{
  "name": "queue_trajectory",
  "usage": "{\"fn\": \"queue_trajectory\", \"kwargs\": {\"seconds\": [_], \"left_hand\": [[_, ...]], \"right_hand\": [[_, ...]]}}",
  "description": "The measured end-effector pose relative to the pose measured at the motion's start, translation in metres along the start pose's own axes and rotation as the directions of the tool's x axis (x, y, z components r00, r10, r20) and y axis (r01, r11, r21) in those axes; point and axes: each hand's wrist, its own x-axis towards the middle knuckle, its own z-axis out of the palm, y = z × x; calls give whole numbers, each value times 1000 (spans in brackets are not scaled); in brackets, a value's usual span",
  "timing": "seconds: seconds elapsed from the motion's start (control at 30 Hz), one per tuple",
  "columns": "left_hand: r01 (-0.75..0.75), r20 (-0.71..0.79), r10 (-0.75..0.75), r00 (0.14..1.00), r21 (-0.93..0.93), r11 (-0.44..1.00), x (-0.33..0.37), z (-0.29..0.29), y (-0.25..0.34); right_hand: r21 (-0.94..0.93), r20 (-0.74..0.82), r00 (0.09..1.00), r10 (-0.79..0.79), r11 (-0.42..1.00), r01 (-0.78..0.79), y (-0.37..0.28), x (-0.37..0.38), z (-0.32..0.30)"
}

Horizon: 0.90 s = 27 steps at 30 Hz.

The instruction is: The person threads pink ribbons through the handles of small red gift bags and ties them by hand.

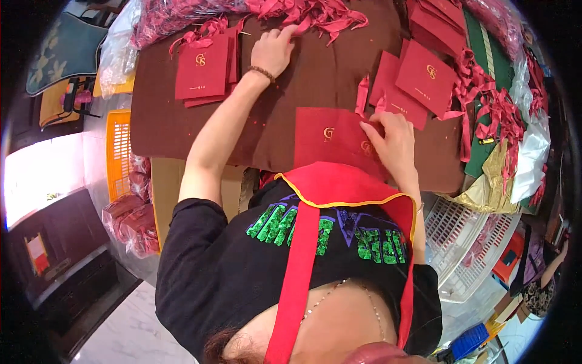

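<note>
Red paper bags (pixel 337 138), flat and folded with a small gold emblem on them, are what I've got under my right hand (pixel 393 141) at the near edge of the brown table (pixel 309 73), just in front of my chest. My right fingers are curled down onto the right side of that flat bag, pressing and pinching at its edge, so it's a closed-ish grip on the bag itself. My left hand (pixel 274 50) is stretched way out to the far side, fingers bent and resting on the tabletop right at the pile of dark red ribbons (pixel 315 13); I honestly can't tell if it's actually got hold of one or is just touching them. Just left of that hand sits a neat stack of finished bags (pixel 202 68) with ribbon handles. Off to the right there's another loose heap of bags (pixel 418 82), with more ribbon tangled along the right edge. An orange crate (pixel 119 151) sits on the floor to the left, and a white basket (pixel 470 242) to my near right.
</note>
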Motion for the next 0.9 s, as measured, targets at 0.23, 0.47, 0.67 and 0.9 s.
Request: {"fn": "queue_trajectory", "kwargs": {"seconds": [0.23,0.47,0.67,0.9], "left_hand": [[587,589,-70,805,-771,247,-8,-71,13],[155,154,-33,988,-988,28,-20,-151,17],[-173,-236,-38,971,-805,568,-17,-192,40],[-89,309,261,915,-477,875,-49,-110,71]], "right_hand": [[298,149,971,185,928,-223,27,-2,13],[156,142,990,-10,988,-12,23,2,6],[397,367,909,197,851,-344,11,9,9],[549,442,861,251,683,-481,13,14,25]]}}
